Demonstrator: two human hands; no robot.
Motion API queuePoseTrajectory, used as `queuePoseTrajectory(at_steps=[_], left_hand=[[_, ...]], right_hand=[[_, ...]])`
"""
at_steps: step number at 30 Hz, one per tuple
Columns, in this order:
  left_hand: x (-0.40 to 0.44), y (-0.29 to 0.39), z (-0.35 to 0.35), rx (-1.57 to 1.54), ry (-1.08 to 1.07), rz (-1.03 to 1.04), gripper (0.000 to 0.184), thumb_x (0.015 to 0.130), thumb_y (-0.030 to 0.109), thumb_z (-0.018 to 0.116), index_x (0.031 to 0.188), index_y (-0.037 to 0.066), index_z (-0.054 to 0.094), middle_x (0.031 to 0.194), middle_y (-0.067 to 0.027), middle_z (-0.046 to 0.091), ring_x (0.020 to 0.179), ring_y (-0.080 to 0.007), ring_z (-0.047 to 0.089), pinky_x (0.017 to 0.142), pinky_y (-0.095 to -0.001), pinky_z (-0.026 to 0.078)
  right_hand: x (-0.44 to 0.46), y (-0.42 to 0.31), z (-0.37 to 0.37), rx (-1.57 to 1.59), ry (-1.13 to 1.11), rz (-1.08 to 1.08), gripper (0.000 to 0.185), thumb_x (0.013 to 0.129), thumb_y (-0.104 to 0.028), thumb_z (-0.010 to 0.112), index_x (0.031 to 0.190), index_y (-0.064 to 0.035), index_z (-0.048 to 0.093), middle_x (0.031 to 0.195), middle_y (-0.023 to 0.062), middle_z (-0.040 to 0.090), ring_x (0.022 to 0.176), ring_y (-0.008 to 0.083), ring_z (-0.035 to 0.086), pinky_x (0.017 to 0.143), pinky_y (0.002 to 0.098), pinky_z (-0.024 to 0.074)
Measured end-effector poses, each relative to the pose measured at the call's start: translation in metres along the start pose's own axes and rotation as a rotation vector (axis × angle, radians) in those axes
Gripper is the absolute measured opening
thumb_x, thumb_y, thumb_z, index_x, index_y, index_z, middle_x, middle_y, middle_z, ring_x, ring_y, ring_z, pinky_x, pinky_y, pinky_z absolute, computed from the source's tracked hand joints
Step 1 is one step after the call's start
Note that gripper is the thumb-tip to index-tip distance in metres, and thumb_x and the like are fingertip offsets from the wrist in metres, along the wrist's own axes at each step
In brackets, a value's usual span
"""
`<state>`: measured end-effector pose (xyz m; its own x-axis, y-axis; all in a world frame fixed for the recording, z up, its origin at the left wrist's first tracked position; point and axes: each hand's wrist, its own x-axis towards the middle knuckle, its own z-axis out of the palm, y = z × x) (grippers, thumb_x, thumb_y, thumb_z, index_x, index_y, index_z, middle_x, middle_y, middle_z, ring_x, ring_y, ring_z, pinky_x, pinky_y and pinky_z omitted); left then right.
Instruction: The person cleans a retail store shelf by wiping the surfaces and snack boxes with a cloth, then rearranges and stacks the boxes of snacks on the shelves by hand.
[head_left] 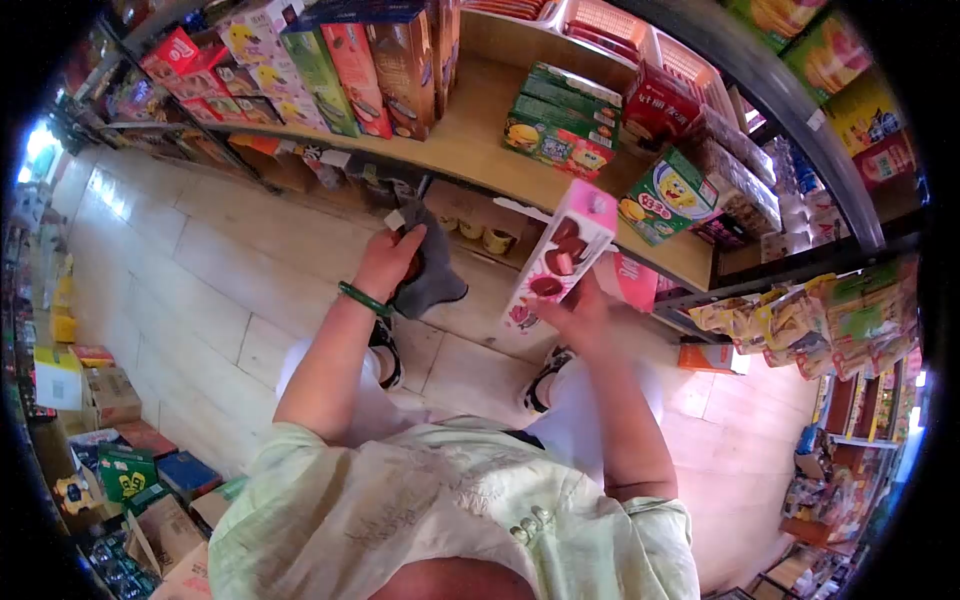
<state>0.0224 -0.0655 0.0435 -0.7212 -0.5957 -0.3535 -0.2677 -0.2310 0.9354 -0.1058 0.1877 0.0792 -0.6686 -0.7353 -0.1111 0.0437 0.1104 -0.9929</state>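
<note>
My left hand (386, 262), with a green bangle at its wrist, pinches a dark grey cloth (432, 268) that hangs down in front of the shelf. A pink and white snack box (562, 252), printed with chocolate-coated pies, is tilted in my right hand (584, 322). Its thumb lies on the near face; the other fingers are partly hidden behind the box. Just behind that hand shows another pink box (632, 282); I cannot tell whether the hand touches it. Green snack boxes (563, 120) stand on the wooden shelf (478, 120) beyond.
Tall snack boxes (395, 65) line the shelf at left. A green cartoon box (665, 197) and a red box (660, 103) stand at right. Hanging snack packets (815, 315) jut out by a dark metal post (835, 150). Cartons (165, 530) are piled on the lower left.
</note>
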Motion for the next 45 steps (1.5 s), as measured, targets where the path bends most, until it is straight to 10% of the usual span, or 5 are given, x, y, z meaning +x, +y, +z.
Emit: queuePoseTrajectory(at_steps=[13,18,31,34,45], left_hand=[[0.009,0.007,-0.016,0.056,0.109,0.412,0.029,0.085,0.014,0.060,0.109,-0.002,0.055,0.092,-0.0089,0.064,0.087,-0.0172,0.060,0.080,-0.0304,0.046],[0.006,0.012,-0.039,-0.113,0.285,0.405,0.031,0.084,0.009,0.057,0.113,0.000,0.052,0.101,-0.0079,0.062,0.093,-0.0175,0.058,0.084,-0.0284,0.044],[-0.004,0.001,-0.088,-0.017,0.500,0.548,0.030,0.079,0.021,0.063,0.096,-0.002,0.056,0.085,-0.0161,0.063,0.079,-0.0297,0.059,0.074,-0.0360,0.047],[-0.012,0.004,-0.087,-0.148,0.421,0.368,0.028,0.086,0.019,0.061,0.106,-0.001,0.053,0.091,-0.0079,0.063,0.079,-0.0146,0.057,0.068,-0.0290,0.047],[-0.017,0.001,-0.097,0.083,0.453,0.248,0.023,0.084,0.018,0.063,0.093,-0.001,0.053,0.078,-0.0050,0.058,0.068,-0.0103,0.051,0.057,-0.0263,0.041]], right_hand=[[0.020,0.047,0.051,0.124,-0.083,0.100,0.063,0.076,0.005,0.064,0.128,-0.0090,0.032,0.114,0.0065,0.054,0.099,0.0191,0.057,0.080,0.0357,0.0520],[0.033,0.065,0.069,0.015,-0.118,0.013,0.067,0.070,0.003,0.071,0.127,-0.0074,0.038,0.117,0.0074,0.053,0.107,0.0193,0.054,0.095,0.0351,0.0417],[0.043,0.065,0.086,0.157,-0.150,0.176,0.063,0.073,0.002,0.067,0.126,-0.0078,0.035,0.118,0.0068,0.051,0.107,0.0219,0.054,0.093,0.0379,0.0457],[0.054,0.066,0.098,0.082,-0.118,0.141,0.065,0.071,-0.001,0.071,0.126,-0.0080,0.037,0.117,0.0061,0.052,0.108,0.0210,0.053,0.093,0.0369,0.0449],[0.115,0.187,0.107,0.027,-0.094,0.046,0.061,0.075,-0.010,0.075,0.124,-0.0079,0.039,0.111,0.0077,0.057,0.104,0.0197,0.055,0.088,0.0358,0.0458]])
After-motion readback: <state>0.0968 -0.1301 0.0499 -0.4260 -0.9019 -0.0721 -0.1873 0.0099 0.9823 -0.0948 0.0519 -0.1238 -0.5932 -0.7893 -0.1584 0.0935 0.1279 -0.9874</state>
